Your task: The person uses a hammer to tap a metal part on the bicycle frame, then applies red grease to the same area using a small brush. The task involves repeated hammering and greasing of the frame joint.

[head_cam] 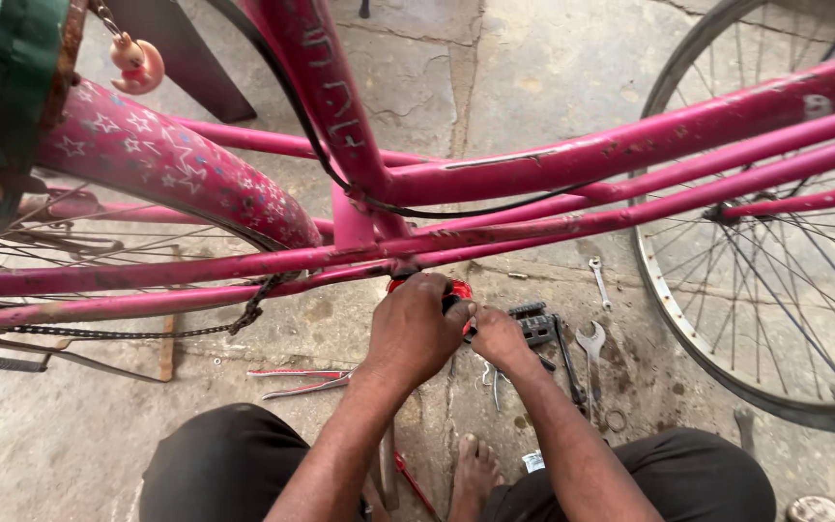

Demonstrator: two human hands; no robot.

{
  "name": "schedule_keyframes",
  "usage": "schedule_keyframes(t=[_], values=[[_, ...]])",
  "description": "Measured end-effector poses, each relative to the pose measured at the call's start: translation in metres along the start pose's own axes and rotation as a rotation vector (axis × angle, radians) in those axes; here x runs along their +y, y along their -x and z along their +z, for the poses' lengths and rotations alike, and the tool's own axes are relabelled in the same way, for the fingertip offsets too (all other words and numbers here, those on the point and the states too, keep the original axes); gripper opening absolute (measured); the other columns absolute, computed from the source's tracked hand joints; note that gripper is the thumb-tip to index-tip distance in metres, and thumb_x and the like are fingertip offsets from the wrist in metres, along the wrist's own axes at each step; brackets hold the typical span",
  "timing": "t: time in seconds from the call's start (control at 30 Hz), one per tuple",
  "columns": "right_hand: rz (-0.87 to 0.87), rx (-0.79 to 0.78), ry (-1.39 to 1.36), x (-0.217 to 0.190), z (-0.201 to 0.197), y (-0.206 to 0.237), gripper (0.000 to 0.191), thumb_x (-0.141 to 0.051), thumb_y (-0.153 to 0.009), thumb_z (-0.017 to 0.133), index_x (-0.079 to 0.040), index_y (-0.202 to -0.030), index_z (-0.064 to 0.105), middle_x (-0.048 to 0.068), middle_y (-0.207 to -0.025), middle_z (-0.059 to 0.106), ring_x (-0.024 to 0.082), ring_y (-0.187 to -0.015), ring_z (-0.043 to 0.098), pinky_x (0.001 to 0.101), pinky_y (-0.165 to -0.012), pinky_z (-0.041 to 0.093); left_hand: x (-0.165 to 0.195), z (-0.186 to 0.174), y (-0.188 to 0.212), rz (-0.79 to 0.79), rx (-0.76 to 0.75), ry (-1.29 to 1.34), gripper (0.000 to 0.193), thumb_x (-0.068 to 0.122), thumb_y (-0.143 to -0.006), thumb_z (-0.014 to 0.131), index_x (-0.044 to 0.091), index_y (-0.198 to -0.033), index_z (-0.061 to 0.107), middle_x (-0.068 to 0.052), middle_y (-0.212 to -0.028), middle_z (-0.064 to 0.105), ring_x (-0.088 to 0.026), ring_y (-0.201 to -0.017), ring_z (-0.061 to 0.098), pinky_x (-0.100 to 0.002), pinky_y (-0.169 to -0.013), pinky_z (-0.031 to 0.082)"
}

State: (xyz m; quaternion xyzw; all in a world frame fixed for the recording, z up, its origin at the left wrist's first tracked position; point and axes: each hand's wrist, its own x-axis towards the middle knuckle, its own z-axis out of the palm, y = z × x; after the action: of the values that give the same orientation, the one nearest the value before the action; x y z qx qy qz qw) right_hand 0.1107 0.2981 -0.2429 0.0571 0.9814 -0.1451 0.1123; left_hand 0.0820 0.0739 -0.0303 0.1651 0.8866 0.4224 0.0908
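Observation:
A pink bicycle frame [553, 164] crosses the view above my hands. My left hand [416, 329] is closed over a red round part [456, 290] at the bottom of the frame, near the crank. My right hand [497, 333] grips the same spot from the right, next to a black pedal [536, 324]. What lies between my fingers is hidden. A loose chain [128, 332] hangs along the lower tube at the left.
Open-end spanners [592, 343] [599, 280] and pliers with red handles [306, 380] lie on the concrete floor. A spoked wheel [756, 290] stands at the right, a star-patterned pink mudguard [176, 164] at the left. My bare foot [475, 469] and knees are below.

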Motion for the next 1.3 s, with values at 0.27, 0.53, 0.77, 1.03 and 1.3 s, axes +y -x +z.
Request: schedule_keyframes(t=[0.27, 0.53, 0.77, 1.03, 1.3], values=[[-0.093, -0.221, 0.423, -0.008, 0.016, -0.025, 0.061, -0.021, -0.096, 0.057, -0.03, -0.154, 0.04, 0.013, -0.104, 0.07, 0.032, -0.095, 0.071, 0.0485, -0.078, 0.059, -0.029, 0.007, -0.006, -0.057, -0.078, -0.09, 0.035, 0.035, -0.088, 0.07, 0.004, -0.103, 0.068, -0.02, -0.099, 0.069, -0.039, -0.095, 0.067, -0.052, -0.083, 0.052], [0.011, -0.393, 0.524, -0.009, 0.024, -0.039, 0.078, -0.02, -0.098, 0.059, -0.031, -0.164, 0.019, 0.012, -0.103, 0.069, 0.026, -0.091, 0.072, 0.043, -0.075, 0.06, -0.047, 0.018, -0.001, -0.115, -0.242, -0.218, 0.036, 0.029, -0.088, 0.072, 0.002, -0.11, 0.065, -0.021, -0.094, 0.068, -0.036, -0.091, 0.07, -0.05, -0.082, 0.054], [0.065, -0.633, 0.354, 0.0, 0.038, -0.032, 0.088, -0.007, -0.093, 0.056, -0.04, -0.164, 0.016, 0.016, -0.118, 0.063, 0.027, -0.103, 0.069, 0.0401, -0.086, 0.06, -0.051, 0.026, -0.005, -0.048, -0.172, -0.238, 0.032, 0.025, -0.085, 0.073, 0.002, -0.107, 0.067, -0.021, -0.091, 0.069, -0.037, -0.088, 0.07, -0.05, -0.079, 0.055], [-0.091, -0.434, 0.297, 0.007, 0.056, -0.012, 0.057, -0.015, -0.095, 0.048, -0.032, -0.15, 0.048, 0.015, -0.117, 0.069, 0.034, -0.112, 0.065, 0.0485, -0.096, 0.054, -0.05, 0.029, -0.007, -0.039, -0.168, -0.255, 0.028, 0.025, -0.086, 0.072, 0.002, -0.102, 0.068, -0.022, -0.09, 0.069, -0.038, -0.087, 0.071, -0.05, -0.079, 0.056], [-0.086, -0.517, 0.24, 0.002, 0.043, -0.018, 0.061, -0.013, -0.093, 0.047, -0.037, -0.149, 0.048, 0.012, -0.126, 0.067, 0.031, -0.118, 0.063, 0.046, -0.102, 0.051, -0.053, 0.028, -0.009, -0.05, -0.197, -0.311, 0.029, 0.027, -0.086, 0.073, 0.002, -0.101, 0.068, -0.021, -0.089, 0.07, -0.037, -0.087, 0.071, -0.05, -0.078, 0.056]])
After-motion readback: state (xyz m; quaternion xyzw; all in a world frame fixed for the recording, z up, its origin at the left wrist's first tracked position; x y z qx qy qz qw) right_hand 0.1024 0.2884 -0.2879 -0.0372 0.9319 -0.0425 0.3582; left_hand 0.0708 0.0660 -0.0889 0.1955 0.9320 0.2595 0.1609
